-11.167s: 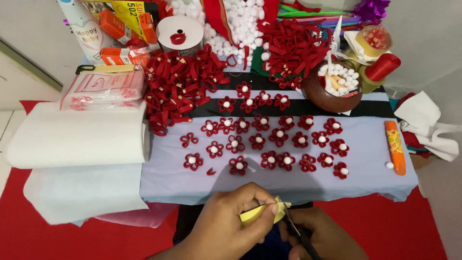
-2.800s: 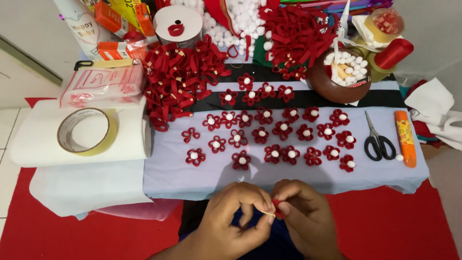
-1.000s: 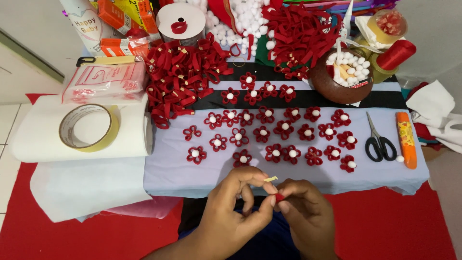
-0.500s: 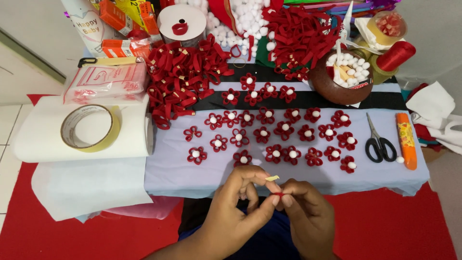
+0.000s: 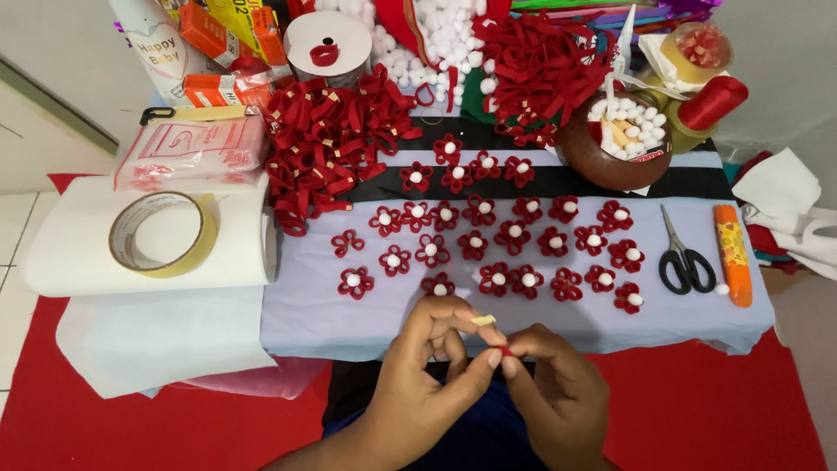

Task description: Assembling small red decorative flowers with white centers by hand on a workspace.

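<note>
My left hand (image 5: pixel 432 375) and my right hand (image 5: pixel 554 388) meet just in front of the table's near edge. Between their fingertips they pinch a tiny red ribbon piece (image 5: pixel 506 351). A small yellow strip (image 5: pixel 483 321) sticks to a finger of my left hand, just above the pinch. Rows of finished red ribbon flowers with white pompom centres (image 5: pixel 497 240) lie on the pale blue cloth (image 5: pixel 305 314) beyond my hands.
A roll of tape (image 5: pixel 161 234) rests on a white roll at the left. Black scissors (image 5: pixel 683 257) and an orange glue stick (image 5: pixel 732 253) lie at the right. A heap of red ribbon loops (image 5: pixel 331 139), a brown bowl of pompoms (image 5: pixel 615 144) and spools crowd the back.
The scissors and tape roll that were in my hands earlier now lie on the table. Over the last second my hands stay together, shifting slightly, with the yellow strip lifted clear of the red piece.
</note>
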